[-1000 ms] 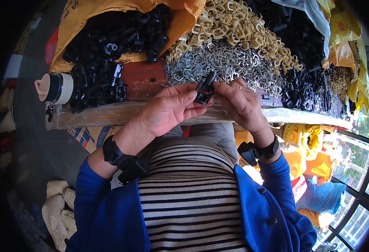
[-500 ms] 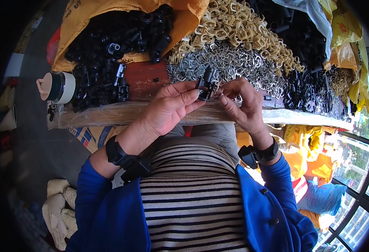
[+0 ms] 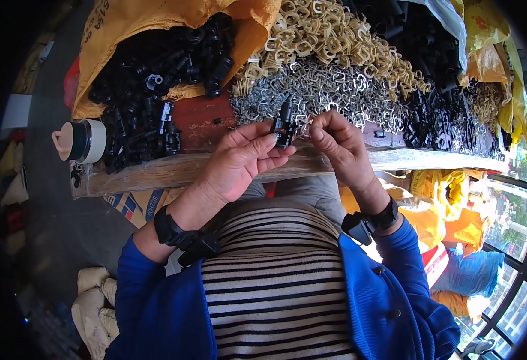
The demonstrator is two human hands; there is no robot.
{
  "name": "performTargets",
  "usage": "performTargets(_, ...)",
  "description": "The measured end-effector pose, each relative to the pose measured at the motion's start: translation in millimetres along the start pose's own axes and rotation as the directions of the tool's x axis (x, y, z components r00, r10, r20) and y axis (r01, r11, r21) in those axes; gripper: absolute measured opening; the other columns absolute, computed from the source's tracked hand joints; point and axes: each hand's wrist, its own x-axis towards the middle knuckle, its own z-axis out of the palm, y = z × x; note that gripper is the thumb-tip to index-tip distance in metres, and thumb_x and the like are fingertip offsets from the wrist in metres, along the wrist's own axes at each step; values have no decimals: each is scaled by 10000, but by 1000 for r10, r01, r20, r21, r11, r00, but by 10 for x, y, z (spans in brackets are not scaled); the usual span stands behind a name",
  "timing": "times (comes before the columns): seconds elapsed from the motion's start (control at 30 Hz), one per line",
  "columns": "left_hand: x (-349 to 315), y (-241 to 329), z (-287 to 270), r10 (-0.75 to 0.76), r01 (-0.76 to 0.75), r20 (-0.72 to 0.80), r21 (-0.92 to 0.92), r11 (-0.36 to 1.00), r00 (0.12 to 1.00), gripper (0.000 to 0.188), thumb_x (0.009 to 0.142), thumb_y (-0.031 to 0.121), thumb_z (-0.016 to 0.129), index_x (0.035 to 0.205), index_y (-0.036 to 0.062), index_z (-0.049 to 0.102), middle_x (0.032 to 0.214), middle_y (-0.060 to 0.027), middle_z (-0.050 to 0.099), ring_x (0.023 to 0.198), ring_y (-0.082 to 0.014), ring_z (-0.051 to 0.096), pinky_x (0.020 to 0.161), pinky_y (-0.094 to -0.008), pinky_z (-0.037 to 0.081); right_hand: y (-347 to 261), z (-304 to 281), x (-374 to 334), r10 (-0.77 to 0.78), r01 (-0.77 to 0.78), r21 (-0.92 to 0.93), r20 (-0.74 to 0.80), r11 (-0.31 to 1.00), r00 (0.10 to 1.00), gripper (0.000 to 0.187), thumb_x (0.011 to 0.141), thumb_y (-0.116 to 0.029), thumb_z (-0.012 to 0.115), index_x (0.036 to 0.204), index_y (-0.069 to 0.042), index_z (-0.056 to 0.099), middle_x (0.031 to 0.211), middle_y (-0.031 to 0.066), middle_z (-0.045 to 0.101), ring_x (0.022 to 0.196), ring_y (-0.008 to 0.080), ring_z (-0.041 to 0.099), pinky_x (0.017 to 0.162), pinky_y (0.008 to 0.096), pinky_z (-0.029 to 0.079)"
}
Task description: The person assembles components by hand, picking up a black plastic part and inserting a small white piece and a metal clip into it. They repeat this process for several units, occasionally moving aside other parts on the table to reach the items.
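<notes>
A black plastic fitting with a short tube on top (image 3: 284, 127) is held upright between the thumb and fingers of my left hand (image 3: 239, 157). Just to its right, my right hand (image 3: 342, 144) has thumb and forefinger pinched together. Anything in that pinch is too small to make out against the shiny metal behind. Beyond both hands spreads a pile of small silver metal clips (image 3: 329, 90). Behind it lies a heap of beige plastic rings (image 3: 317, 33).
An orange sack (image 3: 116, 27) spills black fittings (image 3: 137, 114) at the left. A cream-and-green cup (image 3: 80, 141) stands by the table's left edge (image 3: 104, 183). Black tubes (image 3: 425, 48), flat black pieces (image 3: 440, 123) and yellow bags (image 3: 509, 114) lie at the right.
The view has shifted slightly. My right fingers have curled in closer to a pinch near the fitting, which my left hand keeps holding and has turned a little.
</notes>
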Motion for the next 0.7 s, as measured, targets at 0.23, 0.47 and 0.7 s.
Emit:
performTargets(0.23,21,-25,77,-71,71,5,-1,997,997,274,819,107,457,1080,25,466,999,-112,540,905,-226,544,798,-327,446,-161,-51,-18,-61,93,-281,123,955,991,80,785,-83,523,767,-22,475,702,15,471,622,89,431,554,202,347)
performTargets(0.47,19,-45,60,-129,130,12,-55,990,992,262,798,74,489,1051,5,488,941,-104,561,858,-222,565,758,-305,475,-253,33,-22,-400,472,-690,280,548,873,148,651,-10,598,739,-39,483,675,70,469,599,217,473,547,282,387)
performTargets(0.7,28,-48,13,-160,160,-3,-38,986,987,255,791,85,505,1029,-8,502,929,-110,564,847,-222,568,739,-302,486,-255,45,-17,-421,518,-755,350,403,837,161,627,-10,602,735,-46,489,674,55,468,595,209,472,548,295,383)
